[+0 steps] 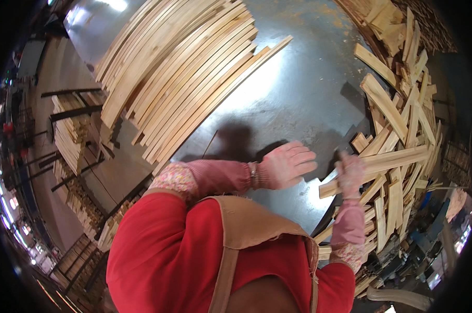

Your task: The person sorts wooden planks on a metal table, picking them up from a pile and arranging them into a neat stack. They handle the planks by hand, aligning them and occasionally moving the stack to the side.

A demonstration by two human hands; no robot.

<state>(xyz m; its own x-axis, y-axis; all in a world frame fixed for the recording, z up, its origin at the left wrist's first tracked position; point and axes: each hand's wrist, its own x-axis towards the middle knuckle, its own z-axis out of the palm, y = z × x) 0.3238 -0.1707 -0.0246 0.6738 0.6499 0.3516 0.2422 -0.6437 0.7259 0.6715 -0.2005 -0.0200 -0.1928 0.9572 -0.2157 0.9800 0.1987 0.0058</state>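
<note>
Over the grey metal table (pixel 256 112), my left hand (pixel 288 164) is open, its fingers stretched out to the right and nothing in them. Motion smears my right hand (pixel 350 175), which overlaps a long wooden board (pixel 395 160) at the right. That board lies slanted across a heap of offcuts (pixel 395 206), its near end jutting over the table edge. Whether my right fingers grip it I cannot tell. Farther off, a row of long wooden strips (pixel 194 78) lies side by side on the table, one strip (pixel 246 70) set slightly out along the near edge.
Dark metal racks with stacked strips (pixel 69 128) stand on the floor to the left. The heap of loose wood rises along the table's right edge, with several ends pointing inward. Machine parts (pixel 421 250) show at the lower right.
</note>
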